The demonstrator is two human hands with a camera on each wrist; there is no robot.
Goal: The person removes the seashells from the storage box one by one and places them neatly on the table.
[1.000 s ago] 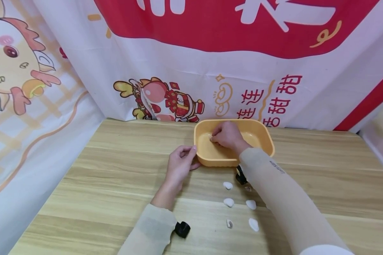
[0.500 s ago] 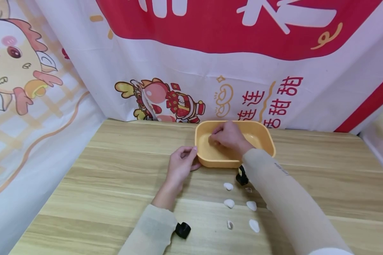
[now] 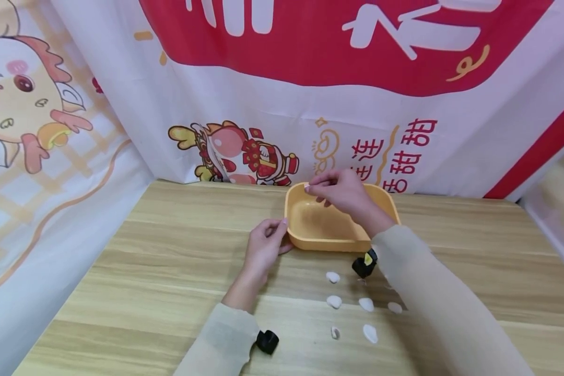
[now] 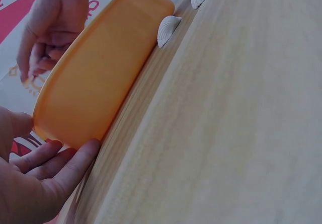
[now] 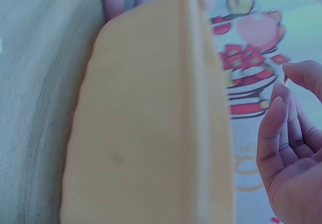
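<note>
A yellow-orange plastic basin stands at the back of the wooden table. My left hand grips its left end, thumb at the rim and fingers against the outer wall, as the left wrist view shows. Over the basin's opening, my right hand pinches a small pale shell between thumb and index finger. Only a thin edge of that shell shows. In front of the basin lie several white seashells, spaced in rough rows, among them a small spiral one.
A printed cloth hangs right behind the basin, and another covers the left side. Black wrist camera mounts sit on both sleeves. The right forearm reaches across the table's right part, past the shells.
My right hand has risen from the basin's floor to above its rim, with the small shell pinched in it. The left hand keeps its hold on the basin.
</note>
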